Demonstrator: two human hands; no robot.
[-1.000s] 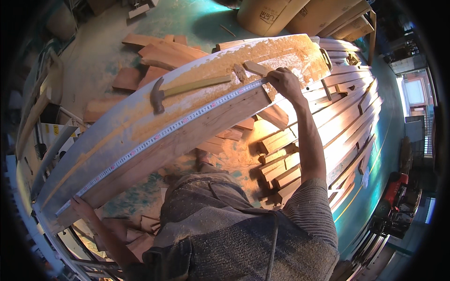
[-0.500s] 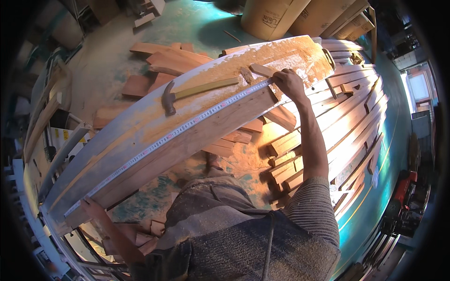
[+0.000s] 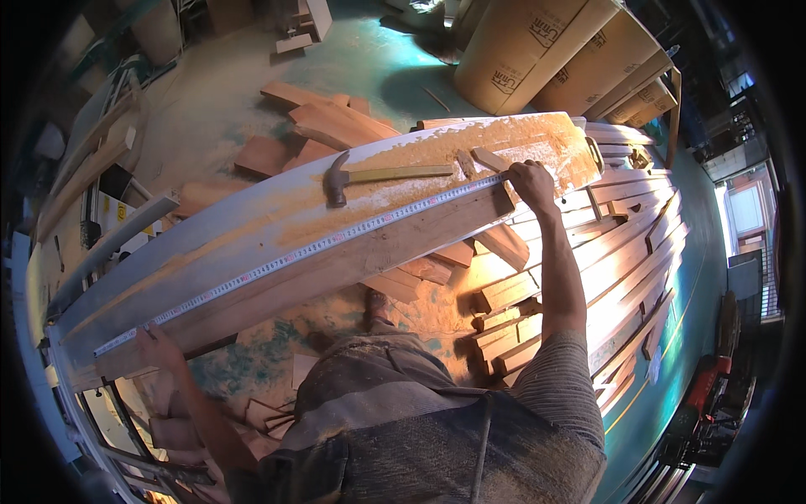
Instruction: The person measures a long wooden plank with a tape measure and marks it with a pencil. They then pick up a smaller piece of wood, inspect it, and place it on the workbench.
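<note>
A long white measuring tape [image 3: 332,241] with small markings is stretched along the upper edge of a brown wooden plank [image 3: 344,252]. My right hand [image 3: 532,185] is closed on the tape at the plank's far right end. Near the other end, my left hand [image 3: 159,349] pinches the tape against the plank; a short length runs on past its fingers. The plank lies along the near side of a long, worn, sawdust-covered work surface [image 3: 277,210]. On that surface rest a claw hammer [image 3: 395,174] with a yellowish handle and a small wood block [image 3: 489,160].
Stacked timber boards [image 3: 621,244] lie to the right, close to my right arm. Loose wood offcuts [image 3: 340,123] are heaped beyond the work surface. Large brown cardboard cylinders [image 3: 525,55] stand at the back. A red machine [image 3: 703,395] is at the far right.
The view has tilted, so the bench and plank appear lower at the right and higher at the left. Both hands keep about the same hold on the tape.
</note>
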